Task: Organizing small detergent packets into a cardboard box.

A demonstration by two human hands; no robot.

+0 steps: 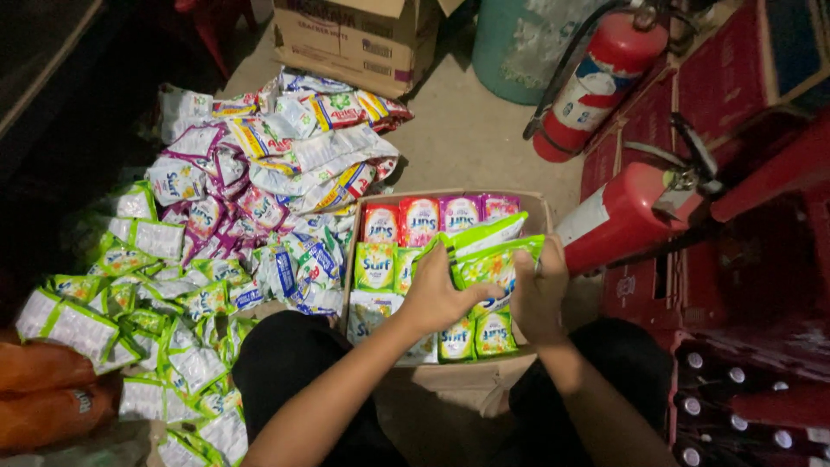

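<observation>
Both hands meet over a cardboard box [538, 207] on the floor. The left hand [437, 294] and the right hand [538, 290] each close around a small bunch of green sachets [488, 251], fingers wrapped over the packets from either side, thumbs pressed on top. The bunch sits just above the box's middle, tilted up toward its far right corner.

Under the grip, more green sachets lie flat in the box; beyond it, along the far wall, stands a row of red and pink sachets [428, 218]. To the left of the grip, a loose heap of sachets [216, 225] spreads across the floor, green ones nearest, purple and white farther off. To the right lie two red fire extinguishers [618, 216], the nearer one just beside the box. Below the grip, the person's dark-clad knees flank the box.
</observation>
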